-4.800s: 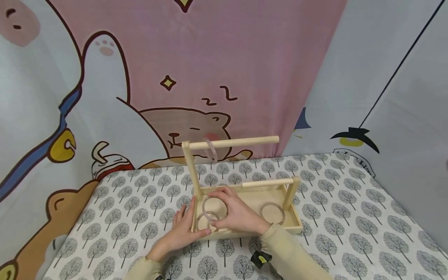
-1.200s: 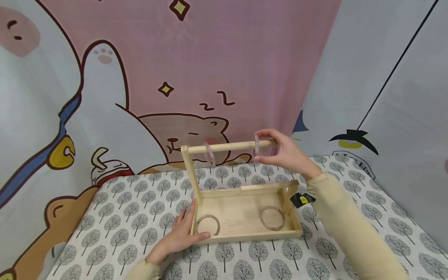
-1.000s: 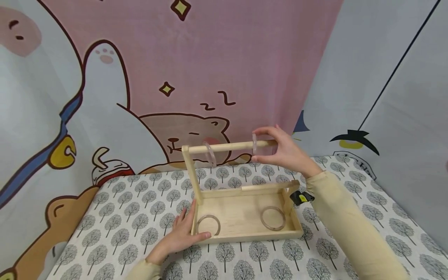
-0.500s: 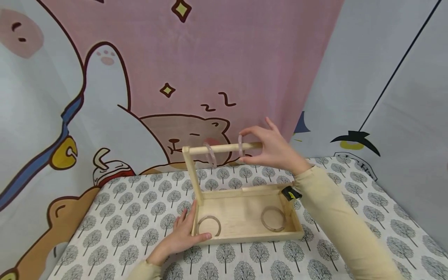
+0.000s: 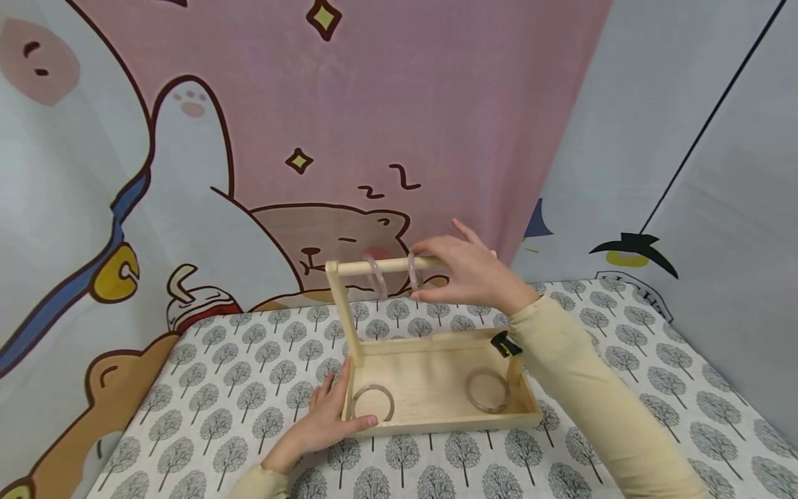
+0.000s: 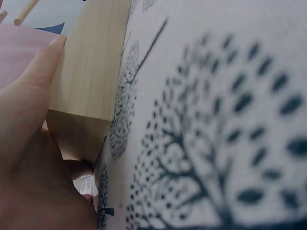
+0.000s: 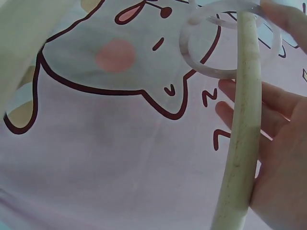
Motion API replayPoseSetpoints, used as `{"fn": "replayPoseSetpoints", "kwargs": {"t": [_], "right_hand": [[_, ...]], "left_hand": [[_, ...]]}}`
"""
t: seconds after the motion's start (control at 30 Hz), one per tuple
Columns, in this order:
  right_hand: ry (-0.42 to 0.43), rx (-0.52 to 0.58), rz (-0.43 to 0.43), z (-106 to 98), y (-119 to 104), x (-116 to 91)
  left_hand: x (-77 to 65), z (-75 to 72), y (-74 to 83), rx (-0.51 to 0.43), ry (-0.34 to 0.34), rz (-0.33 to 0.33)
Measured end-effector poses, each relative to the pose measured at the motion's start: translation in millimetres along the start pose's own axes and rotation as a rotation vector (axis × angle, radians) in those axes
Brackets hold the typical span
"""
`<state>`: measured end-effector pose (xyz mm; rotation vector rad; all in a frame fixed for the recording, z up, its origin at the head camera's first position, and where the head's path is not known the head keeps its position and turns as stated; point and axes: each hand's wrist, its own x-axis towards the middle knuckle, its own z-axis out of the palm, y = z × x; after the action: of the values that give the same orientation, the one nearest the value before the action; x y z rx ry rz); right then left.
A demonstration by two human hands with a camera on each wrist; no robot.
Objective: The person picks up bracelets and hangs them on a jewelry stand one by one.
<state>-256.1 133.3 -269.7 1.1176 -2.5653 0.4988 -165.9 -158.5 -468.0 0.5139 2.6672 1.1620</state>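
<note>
My right hand (image 5: 476, 274) pinches a pale translucent bangle (image 5: 413, 272) between thumb and fingers. That bangle encircles the upper bar (image 5: 394, 265) of a wooden stand, as the right wrist view also shows. Left of it on the same bar hangs a second bangle (image 5: 378, 278). At the stand's front left corner, my left hand (image 5: 319, 421) rests with its thumb along the front wall and its fingers outside the end wall. Two more bangles lie in the tray (image 5: 430, 378): one near the left hand, one at the right end.
A tall post (image 5: 344, 315) carries the upper bar on the left. The right forearm (image 5: 580, 374) partly covers the lower bar and its short post (image 5: 514, 371). A tree-patterned cloth (image 5: 218, 416) covers the table, with a printed curtain (image 5: 449, 125) behind.
The right hand has lifted a bangle from the tray's left end, put it over the upper bar's free end and slid it left toward the hanging bangle. The left hand has stayed put.
</note>
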Motion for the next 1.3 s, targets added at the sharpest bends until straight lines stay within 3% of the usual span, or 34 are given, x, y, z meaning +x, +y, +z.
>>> {"fn": "replayPoseSetpoints", "kwargs": {"t": [0.17,0.37,0.57,0.73,1.0,1.3], "right_hand": [[-0.026,-0.026,0.014,-2.1,-1.5,-0.5],[-0.025,0.032,0.005,-6.5,-1.7,-3.8],[-0.002,0.070,0.000,-6.4,-1.1,-11.4],[0.070,0.112,-0.026,-6.3,1.5,-20.5],[0.135,0.149,-0.007,-6.6,6.3,-37.7],[0.176,0.260,0.138,-11.6,15.9,-66.3]], "left_hand": [[0.3,0.2,1.4,-0.003,-0.003,-0.002],[1.8,0.9,1.6,0.007,-0.007,-0.008],[3.1,0.3,3.5,0.089,0.020,0.018],[2.4,-0.7,5.6,0.206,0.102,0.077],[3.5,0.8,12.8,0.236,0.253,0.126],[4.8,8.7,20.7,0.302,0.394,0.201]]}}
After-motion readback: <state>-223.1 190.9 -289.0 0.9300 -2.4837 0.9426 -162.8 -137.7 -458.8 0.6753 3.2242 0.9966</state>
